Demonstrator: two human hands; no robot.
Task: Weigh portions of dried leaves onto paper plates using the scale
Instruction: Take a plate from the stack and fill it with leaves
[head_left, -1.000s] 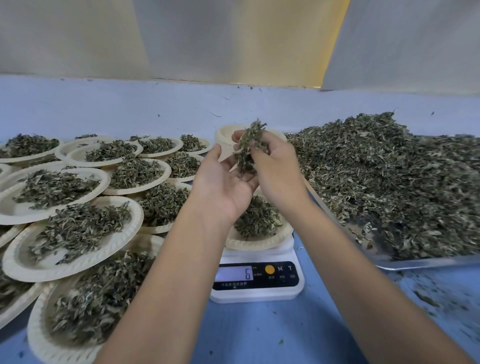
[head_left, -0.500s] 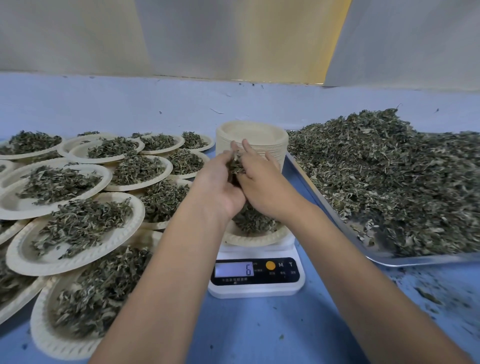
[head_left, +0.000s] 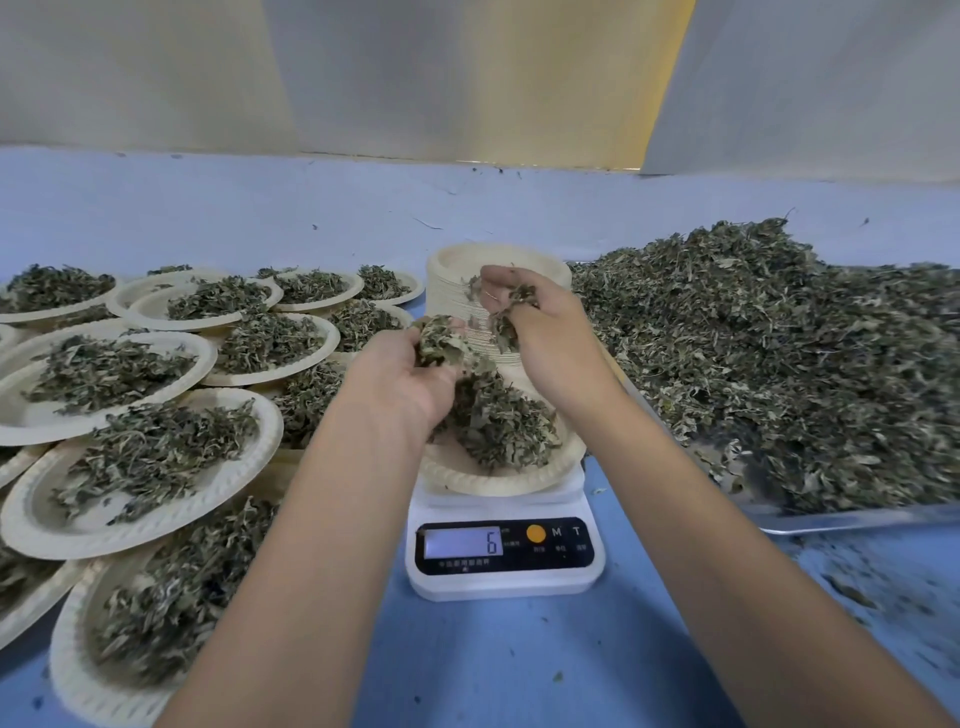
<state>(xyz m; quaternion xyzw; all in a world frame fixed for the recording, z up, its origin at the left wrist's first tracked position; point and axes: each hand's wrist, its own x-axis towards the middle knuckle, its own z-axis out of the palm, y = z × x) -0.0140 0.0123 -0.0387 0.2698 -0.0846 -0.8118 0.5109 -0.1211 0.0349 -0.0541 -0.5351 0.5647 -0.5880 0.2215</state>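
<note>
Dried leaves (head_left: 498, 423) heap on the paper plate (head_left: 470, 477) atop the scale (head_left: 498, 586) on the bench (head_left: 519, 670); above it your left hand (head_left: 410, 376) and right hand (head_left: 543, 338) each pinch more of them.

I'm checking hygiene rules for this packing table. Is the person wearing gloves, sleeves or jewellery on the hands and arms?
No. The left hand and right hand are ungloved. The left forearm and right forearm are uncovered up to the frame edge; no sleeve, watch, bracelet or ring is visible.
</note>
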